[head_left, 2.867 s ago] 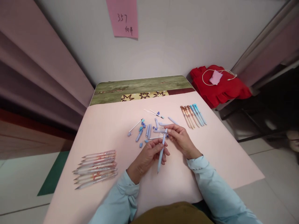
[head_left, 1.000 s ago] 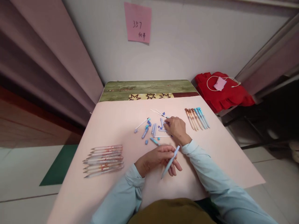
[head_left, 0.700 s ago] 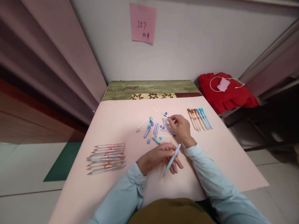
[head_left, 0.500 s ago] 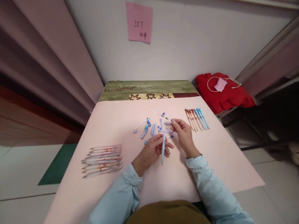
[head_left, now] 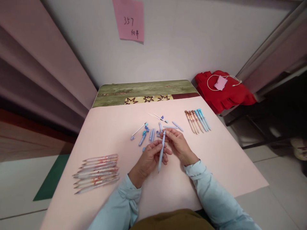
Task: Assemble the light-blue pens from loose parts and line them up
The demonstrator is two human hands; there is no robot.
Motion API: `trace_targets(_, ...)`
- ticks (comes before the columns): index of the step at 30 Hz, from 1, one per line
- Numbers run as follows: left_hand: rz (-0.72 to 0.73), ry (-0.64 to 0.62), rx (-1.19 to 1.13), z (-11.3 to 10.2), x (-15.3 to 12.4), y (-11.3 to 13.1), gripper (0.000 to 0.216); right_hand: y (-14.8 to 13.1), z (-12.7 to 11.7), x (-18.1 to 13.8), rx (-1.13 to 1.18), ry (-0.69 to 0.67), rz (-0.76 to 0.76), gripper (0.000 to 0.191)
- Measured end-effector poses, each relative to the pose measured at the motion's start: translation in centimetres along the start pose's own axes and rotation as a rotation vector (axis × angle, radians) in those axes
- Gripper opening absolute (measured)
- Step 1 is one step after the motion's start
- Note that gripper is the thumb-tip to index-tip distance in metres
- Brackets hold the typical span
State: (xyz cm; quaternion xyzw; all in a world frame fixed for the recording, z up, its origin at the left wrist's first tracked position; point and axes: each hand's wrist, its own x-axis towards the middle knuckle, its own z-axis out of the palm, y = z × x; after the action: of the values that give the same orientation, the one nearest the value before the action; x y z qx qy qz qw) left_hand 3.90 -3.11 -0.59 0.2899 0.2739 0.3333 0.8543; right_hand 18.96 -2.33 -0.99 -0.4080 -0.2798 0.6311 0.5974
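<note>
My left hand (head_left: 150, 156) is closed round a light blue pen barrel (head_left: 160, 155), its tip pointing toward me. My right hand (head_left: 177, 143) pinches the barrel's far end, where a small pen part sits between the fingertips; the part itself is mostly hidden. Both hands hover over the pink sheet (head_left: 216, 159) just in front of a scatter of loose pen parts (head_left: 150, 132): blue barrels, small caps and thin white refills.
A row of several assembled pens (head_left: 198, 120), brown and blue, lies at the right. A stack of several pink-patterned pens (head_left: 97, 172) lies at the left. A red cloth (head_left: 224, 91) with a cord rests beside the table. A pink note (head_left: 129, 19) hangs on the wall.
My right hand reached into the loose parts, took a small piece and came back to the barrel's far end. My left hand swung the barrel from slanted to nearly upright.
</note>
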Motion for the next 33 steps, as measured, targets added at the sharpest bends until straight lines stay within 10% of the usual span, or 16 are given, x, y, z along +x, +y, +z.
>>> trace_targets(33,0.063,-0.020,-0.032,0.25,-0.10,0.10,0.020,-0.84,-0.64,-0.74,-0.248,-0.144,0.025,0.033)
